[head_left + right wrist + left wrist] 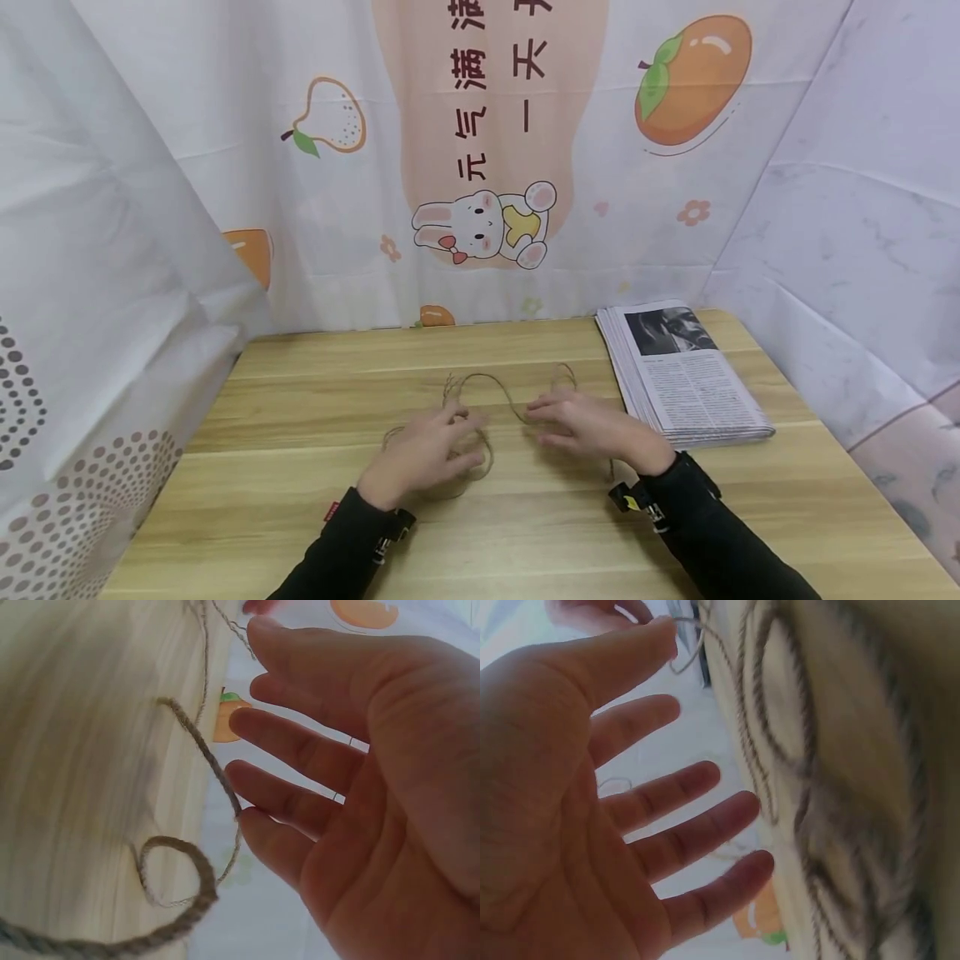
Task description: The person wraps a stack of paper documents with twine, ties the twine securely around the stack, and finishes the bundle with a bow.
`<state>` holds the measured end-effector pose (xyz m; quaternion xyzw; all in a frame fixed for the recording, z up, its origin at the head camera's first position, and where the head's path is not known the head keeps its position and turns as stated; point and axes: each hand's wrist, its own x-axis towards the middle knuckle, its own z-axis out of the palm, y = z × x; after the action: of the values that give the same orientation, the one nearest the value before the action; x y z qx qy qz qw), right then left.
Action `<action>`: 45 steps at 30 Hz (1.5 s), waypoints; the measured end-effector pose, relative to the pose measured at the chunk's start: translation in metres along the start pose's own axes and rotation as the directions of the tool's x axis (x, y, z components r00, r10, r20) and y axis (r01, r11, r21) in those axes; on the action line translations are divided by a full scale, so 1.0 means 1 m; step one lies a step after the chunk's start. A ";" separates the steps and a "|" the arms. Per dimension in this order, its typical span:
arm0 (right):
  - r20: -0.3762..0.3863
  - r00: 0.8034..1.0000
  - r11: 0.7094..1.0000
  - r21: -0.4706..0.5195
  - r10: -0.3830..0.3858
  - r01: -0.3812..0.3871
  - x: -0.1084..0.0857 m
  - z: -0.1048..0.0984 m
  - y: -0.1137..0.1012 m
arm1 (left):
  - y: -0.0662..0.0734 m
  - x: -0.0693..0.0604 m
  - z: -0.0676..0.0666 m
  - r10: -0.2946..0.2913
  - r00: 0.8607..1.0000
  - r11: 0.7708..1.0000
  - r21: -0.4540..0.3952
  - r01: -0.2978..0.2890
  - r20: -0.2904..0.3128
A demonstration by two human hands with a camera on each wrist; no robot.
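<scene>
Thin brown twisted twine (206, 889) is lying in loose loops on the pale wood-grained table (300, 467). The bare left hand (423, 454) is hovering over loops, fingers spread, gripping nothing; the bare right hand (588, 423) is extending relaxed fingers beside a strand, contact unclear. A folded grey printed newspaper (690, 379) is lying rightward, its text too small to read; the white fruit-patterned curtain (337, 233) is showing sideways dark-red "元气满满" and "一天".

The twine (202, 744) looks rough and matt, the counter (262, 483) smooth, grained wood, the newspaper (686, 379) matt paper, the sleeves (337, 546) dull cloth.
</scene>
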<state>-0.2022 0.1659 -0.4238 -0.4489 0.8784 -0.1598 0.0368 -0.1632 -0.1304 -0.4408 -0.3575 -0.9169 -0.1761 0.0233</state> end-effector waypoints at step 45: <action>0.212 0.961 0.951 0.213 0.178 -0.223 -0.021 -0.003 0.023 | -0.022 -0.012 -0.012 -0.148 0.983 0.989 -0.016 0.150 0.108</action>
<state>-0.2086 0.1961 -0.4296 -0.3625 0.8870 -0.2141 0.1896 -0.1695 -0.1573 -0.4377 -0.2970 -0.9388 -0.1690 -0.0432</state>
